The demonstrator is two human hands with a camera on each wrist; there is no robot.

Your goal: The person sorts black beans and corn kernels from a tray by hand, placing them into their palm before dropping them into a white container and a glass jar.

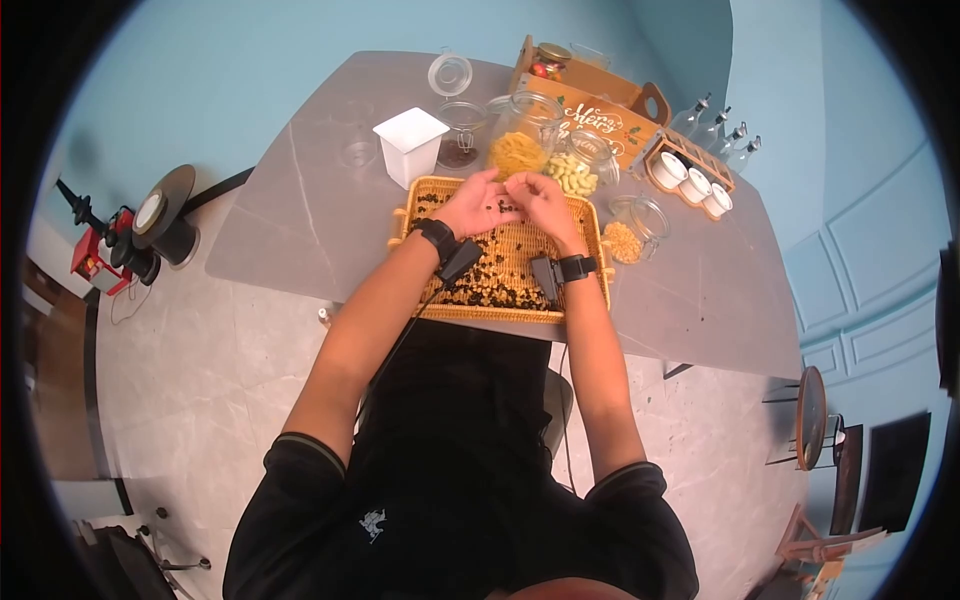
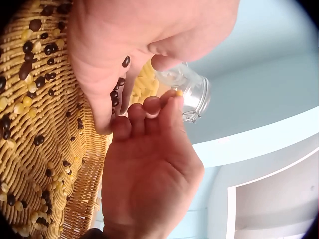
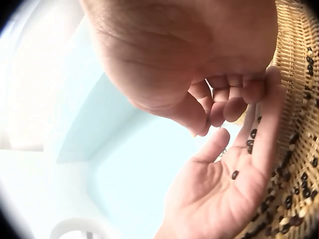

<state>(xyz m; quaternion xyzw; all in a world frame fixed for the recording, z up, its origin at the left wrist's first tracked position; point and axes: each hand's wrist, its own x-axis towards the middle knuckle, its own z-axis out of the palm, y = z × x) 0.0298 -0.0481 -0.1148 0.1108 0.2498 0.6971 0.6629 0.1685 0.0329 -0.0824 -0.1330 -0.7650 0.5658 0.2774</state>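
My left hand (image 1: 468,208) is held palm up over the yellow wicker basket (image 1: 500,315), its fingers fairly straight. Several black beans (image 3: 250,144) lie on its palm and fingers. Just above it, my right hand (image 1: 543,207) has its fingers curled in. Between its thumb and index fingertip it pinches a small yellow kernel (image 2: 179,93), seen in the left wrist view. Below both hands, black beans and pale yellow kernels (image 2: 27,101) are scattered, mixed, across the basket's woven bottom.
A white square container (image 1: 413,147) stands behind the basket's left corner. Glass jars of yellow pasta (image 1: 518,153), pale shell-like pieces (image 1: 572,177) and small orange pieces (image 1: 622,243) stand behind and to the right. Further back are a wooden crate (image 1: 590,118), white cups (image 1: 693,186) and glass bottles.
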